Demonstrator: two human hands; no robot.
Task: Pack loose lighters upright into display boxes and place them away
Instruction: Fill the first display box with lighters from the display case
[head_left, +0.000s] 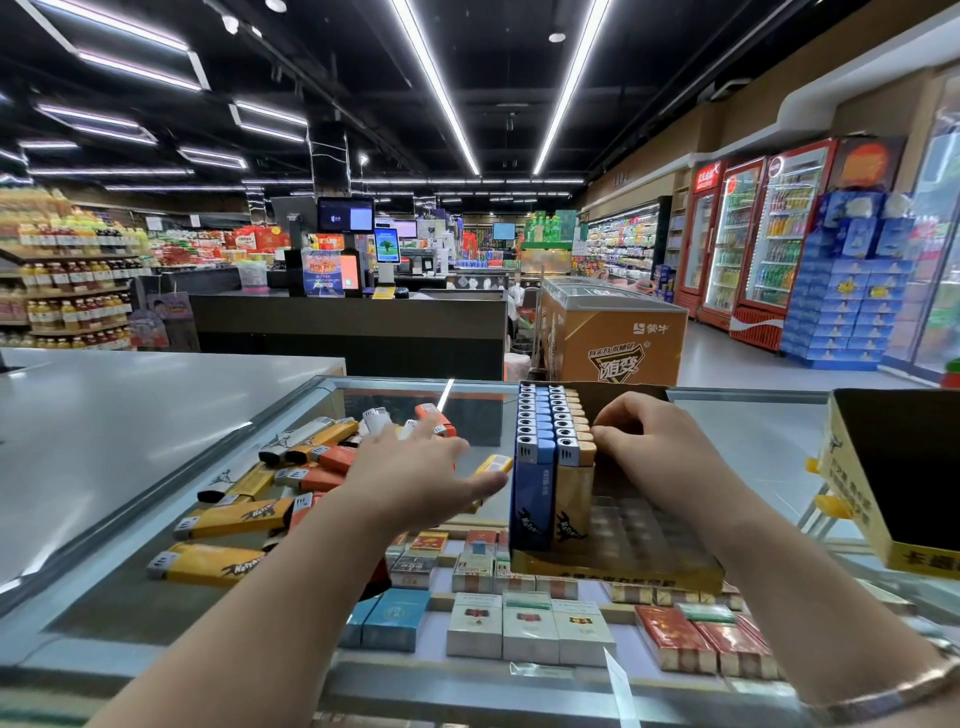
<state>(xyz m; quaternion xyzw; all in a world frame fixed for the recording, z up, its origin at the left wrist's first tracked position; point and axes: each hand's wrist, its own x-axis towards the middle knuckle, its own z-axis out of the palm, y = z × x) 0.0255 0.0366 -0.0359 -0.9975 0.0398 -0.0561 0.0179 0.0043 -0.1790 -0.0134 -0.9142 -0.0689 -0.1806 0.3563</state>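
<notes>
The left hand (415, 467) reaches out, fingers spread and holding nothing, over the loose lighters (291, 467) at 9 o'clock on the bench (130, 415). The right hand (649, 441) curls against the standing rows at 12 o'clock in the display box (613, 571), probably to steady them.

A single wide-angle view looks from the person's head, forward and slightly down across the glass-topped display worktop (753, 431), close enough that both forearms fill the near edge. It faces the far shop aisle, with the dark ceiling's long strip lights (436, 88) bending at the frame's top.
</notes>
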